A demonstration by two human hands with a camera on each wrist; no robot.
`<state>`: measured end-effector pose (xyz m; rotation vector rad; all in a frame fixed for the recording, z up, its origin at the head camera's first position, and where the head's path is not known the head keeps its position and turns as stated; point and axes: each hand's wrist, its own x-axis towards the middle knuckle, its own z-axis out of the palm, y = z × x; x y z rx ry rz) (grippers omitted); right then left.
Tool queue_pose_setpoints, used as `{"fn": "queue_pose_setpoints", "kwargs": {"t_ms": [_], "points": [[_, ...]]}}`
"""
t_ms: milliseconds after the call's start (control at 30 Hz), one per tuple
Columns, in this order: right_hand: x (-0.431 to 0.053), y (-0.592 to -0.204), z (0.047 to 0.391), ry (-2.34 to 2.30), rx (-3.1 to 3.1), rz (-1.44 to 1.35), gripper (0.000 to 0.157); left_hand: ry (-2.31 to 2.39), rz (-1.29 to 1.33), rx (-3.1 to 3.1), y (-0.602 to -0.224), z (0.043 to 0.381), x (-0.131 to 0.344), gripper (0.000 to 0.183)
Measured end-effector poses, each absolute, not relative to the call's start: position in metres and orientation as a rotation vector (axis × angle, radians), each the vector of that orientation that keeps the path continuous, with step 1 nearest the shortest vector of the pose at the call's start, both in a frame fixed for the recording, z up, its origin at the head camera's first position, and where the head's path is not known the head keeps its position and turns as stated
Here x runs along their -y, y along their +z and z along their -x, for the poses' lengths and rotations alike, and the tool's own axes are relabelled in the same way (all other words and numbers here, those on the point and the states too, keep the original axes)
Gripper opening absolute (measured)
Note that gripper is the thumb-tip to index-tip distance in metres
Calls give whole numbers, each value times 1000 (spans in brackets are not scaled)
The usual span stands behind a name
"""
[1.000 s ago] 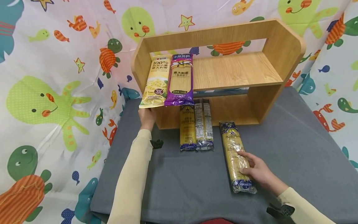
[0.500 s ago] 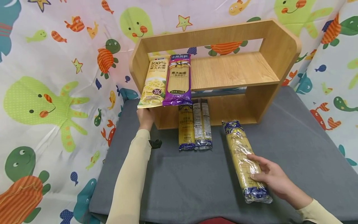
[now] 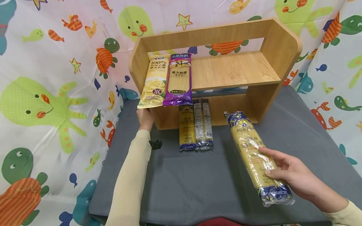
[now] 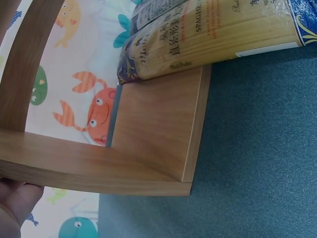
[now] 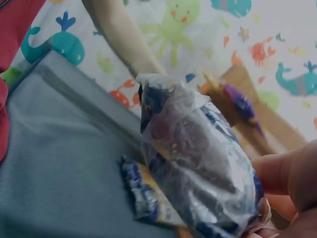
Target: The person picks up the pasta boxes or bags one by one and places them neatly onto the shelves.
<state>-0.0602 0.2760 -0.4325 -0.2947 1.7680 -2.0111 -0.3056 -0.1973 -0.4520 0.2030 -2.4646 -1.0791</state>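
Note:
In the head view my right hand (image 3: 299, 175) grips a yellow pack of spaghetti (image 3: 251, 150) with blue ends, thumb on top, tilted over the table's right part. Its crinkled clear end wrap (image 5: 198, 158) fills the middle of the right wrist view. My left hand (image 3: 145, 118) holds the wooden shelf (image 3: 234, 70) at its left side, partly hidden under the upper board's packs. In the left wrist view the fingers (image 4: 22, 201) show at the panel's edge. Two spaghetti packs, one yellow (image 3: 187, 128) and one showing its printed back (image 3: 203, 125), lie side by side on the lower level, jutting out in front.
A pale yellow pasta pack (image 3: 154, 81) and a purple pasta pack (image 3: 178, 80) lie together on the upper level's left. The shelf stands on a grey cloth-covered table (image 3: 186, 185). A curtain (image 3: 65, 59) with sea animals hangs behind and at both sides.
My right hand has lifted the spaghetti pack off the table and brought it nearer and to the right. The left hand stays at the shelf's side; the view has shifted slightly.

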Motion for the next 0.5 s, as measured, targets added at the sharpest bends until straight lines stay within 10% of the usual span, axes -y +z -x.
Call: {"fn": "queue_pose_setpoints", "kwargs": {"t_ms": [500], "points": [[-263,-345,96,-1870,-1948,181,63,-1092,-201,2465,-452,305,197,35]]}}
